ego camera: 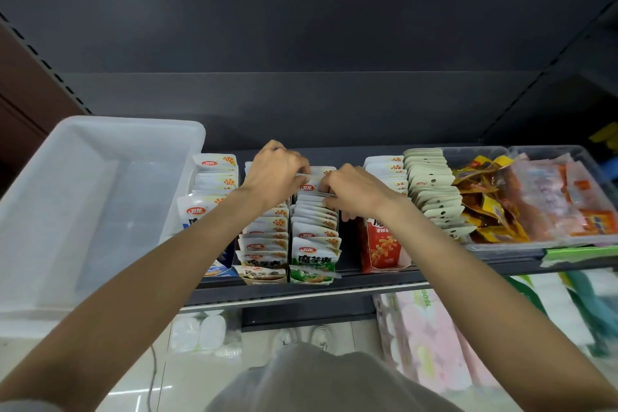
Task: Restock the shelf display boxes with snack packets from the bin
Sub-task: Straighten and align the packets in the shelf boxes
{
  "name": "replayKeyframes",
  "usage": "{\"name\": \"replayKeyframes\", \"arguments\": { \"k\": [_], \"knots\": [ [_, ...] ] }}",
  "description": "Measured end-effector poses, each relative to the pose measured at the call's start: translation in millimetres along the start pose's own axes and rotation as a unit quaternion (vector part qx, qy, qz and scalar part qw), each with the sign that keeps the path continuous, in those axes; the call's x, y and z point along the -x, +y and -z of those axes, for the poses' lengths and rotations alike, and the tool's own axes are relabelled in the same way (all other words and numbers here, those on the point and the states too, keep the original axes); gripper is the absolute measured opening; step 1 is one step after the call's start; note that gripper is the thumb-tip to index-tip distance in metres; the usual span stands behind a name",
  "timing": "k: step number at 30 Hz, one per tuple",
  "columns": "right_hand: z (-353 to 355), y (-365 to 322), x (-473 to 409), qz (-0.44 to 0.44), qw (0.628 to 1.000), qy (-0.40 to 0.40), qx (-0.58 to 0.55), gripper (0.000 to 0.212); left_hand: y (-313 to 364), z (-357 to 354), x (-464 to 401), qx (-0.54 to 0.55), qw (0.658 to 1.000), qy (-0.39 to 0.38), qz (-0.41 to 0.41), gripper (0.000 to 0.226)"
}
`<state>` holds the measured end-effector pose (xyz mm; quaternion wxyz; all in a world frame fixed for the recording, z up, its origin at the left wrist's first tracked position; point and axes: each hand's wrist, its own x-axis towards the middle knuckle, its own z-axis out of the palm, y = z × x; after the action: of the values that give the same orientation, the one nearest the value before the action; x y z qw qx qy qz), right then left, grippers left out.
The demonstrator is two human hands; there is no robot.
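Reaching over the shelf (301, 289), both hands work at the green display box (314, 244), which serves as the landmark. This box holds an upright row of white snack packets (312, 217) with green-printed fronts, filed front to back. The left hand (276, 174) sits at the rear left of the green display box, fingers curled and pinching the top edge of a packet. The right hand (351, 192) sits at the rear right of the same box, fingers curled onto the packet tops, pinching one thin edge.

Directly left of the green display box stands a brown display box (264, 244), filled with a similar row of packets. Further left, a blue display box (214, 204) holds larger white packets. At the far left rests the translucent bin (83, 211); no packets can be made out inside it.

Right of the green display box is a dark gap, then a red display box (384, 244) with packets at its rear. Beside it runs a row of pale green packets (434, 191) with hang holes. Furthest right, two clear trays (501, 246) hold loose yellow-brown pouches (485, 197) and orange-pink pouches (561, 197).
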<state>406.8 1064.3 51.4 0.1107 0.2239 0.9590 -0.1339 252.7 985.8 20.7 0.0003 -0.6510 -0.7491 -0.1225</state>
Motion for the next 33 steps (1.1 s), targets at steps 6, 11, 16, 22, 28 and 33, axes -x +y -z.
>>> {"name": "replayKeyframes", "arguments": {
  "k": [6,11,16,22,28,33],
  "knots": [
    [-17.6,-5.0,1.8,0.026,0.995,0.086,0.043,0.019,1.9,-0.5,1.2,0.026,1.000,0.005,0.006,0.016],
    [-23.3,-6.9,12.2,0.055,0.968,0.209,0.125,0.021,0.2,5.4,0.7,0.056,0.998,0.012,-0.017,0.015],
    [-33.6,-7.9,23.3,0.092,0.930,0.326,0.145,0.037,-7.8,15.4,-0.8,0.112,0.993,0.003,-0.026,0.014],
    [-53.6,2.8,28.8,0.085,0.920,0.381,0.031,0.034,-13.3,12.0,2.1,0.114,0.993,-0.016,-0.013,0.017],
    [-49.1,1.7,51.5,0.011,0.893,0.325,-0.310,0.029,-16.0,12.9,1.0,0.123,0.992,-0.033,-0.017,0.016],
    [-46.9,8.3,70.2,-0.001,0.918,0.157,-0.363,0.051,-8.8,24.6,17.7,0.108,0.988,0.018,-0.113,0.021]
  ]
}}
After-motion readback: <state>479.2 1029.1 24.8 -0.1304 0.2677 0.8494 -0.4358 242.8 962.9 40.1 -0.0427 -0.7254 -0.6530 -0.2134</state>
